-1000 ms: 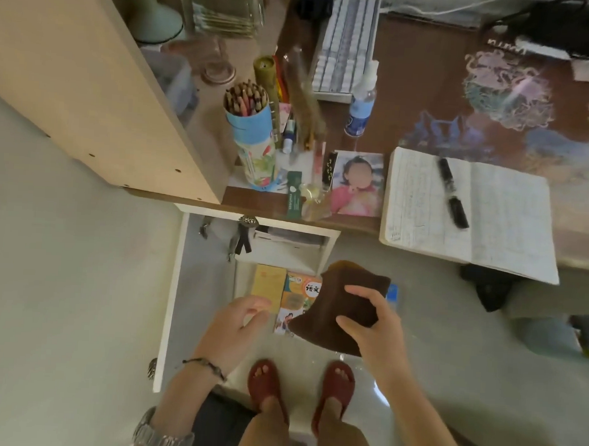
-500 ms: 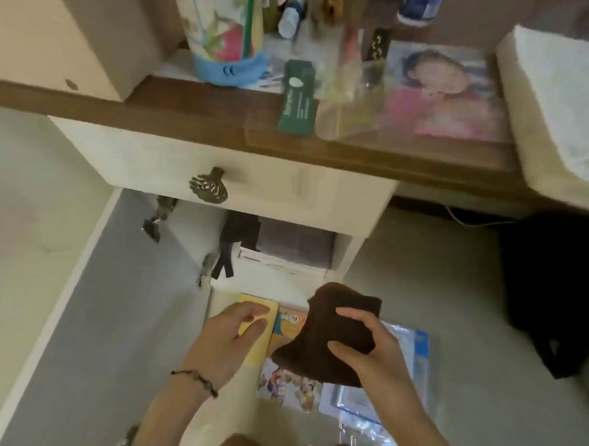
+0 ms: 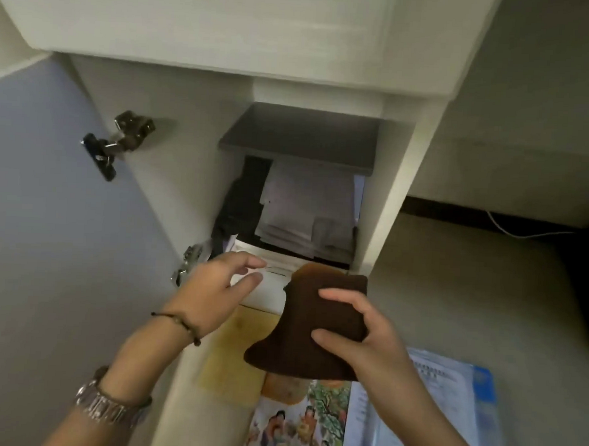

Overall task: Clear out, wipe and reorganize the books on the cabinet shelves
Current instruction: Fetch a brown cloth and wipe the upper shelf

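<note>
Nearest, the right hand (image 3: 359, 332) pinches a folded brown cloth (image 3: 309, 329) between thumb and fingers, held above books on the floor (image 3: 296, 424) — a yellow cover, a picture book, a blue-edged folder. The left hand (image 3: 214, 287), fingers spread and holding nothing, reaches toward the cabinet's lower shelf (image 3: 306, 237). Best to lift out the pale paper stack there whole, supported from beneath, before wiping — loose sheets look apt to slide. Above it the grey upper shelf (image 3: 301, 134) lies bare.
</note>
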A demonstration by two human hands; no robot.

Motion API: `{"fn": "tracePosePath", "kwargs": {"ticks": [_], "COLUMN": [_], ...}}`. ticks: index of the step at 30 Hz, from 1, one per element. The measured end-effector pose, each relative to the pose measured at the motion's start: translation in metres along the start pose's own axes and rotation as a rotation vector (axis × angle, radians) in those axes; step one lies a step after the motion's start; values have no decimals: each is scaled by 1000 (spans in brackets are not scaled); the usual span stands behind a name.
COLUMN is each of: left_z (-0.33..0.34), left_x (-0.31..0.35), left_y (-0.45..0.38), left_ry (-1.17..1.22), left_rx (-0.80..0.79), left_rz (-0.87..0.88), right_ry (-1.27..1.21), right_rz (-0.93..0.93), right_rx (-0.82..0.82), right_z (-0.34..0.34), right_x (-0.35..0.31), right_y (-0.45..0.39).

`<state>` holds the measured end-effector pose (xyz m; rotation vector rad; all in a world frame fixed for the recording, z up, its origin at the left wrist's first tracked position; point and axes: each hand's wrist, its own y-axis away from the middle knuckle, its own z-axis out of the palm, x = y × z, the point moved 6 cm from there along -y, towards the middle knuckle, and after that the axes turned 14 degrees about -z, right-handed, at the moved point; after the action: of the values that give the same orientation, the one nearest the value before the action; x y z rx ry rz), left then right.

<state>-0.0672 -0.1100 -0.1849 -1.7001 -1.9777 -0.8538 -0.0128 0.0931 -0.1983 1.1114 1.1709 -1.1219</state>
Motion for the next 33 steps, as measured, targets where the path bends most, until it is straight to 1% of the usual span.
{"fn": "tracePosePath", "kwargs": {"ticks": [7,10,15,21,23,26,28,30,33], "left_z": [-7,-15,-27,-19,-14,0,7,8,-1], "left_x": [8,9,9,-6,-13,-20,-22,-23,-17], "left_y": [30,39,36,17,8,-5,-14,-24,-38], "left_ry": [15,21,21,108,260,684,910,986,964], "left_rx": [2,-10,23,14,-26,-228,-322,-314,-193], "left_rz": [108,124,116,64,1,-159,-216,-187,-72], "right_ry": [27,16,28,14,-7,-25,-24,3,68], "right_rz": [-109,-142,-215,-244,-262,-286,-286,-282,-280], "right_rx": [8,11,7,-44,-59,-72,-77,-75,-43], "right_z": [3,9,24,40,43,43,42,38,34], "right_x": [-13,-24,-41,-44,-44,-43,-42,-39,-35], "right_y": [22,23,4,-26,-36,-50,-58,-67,-82]}}
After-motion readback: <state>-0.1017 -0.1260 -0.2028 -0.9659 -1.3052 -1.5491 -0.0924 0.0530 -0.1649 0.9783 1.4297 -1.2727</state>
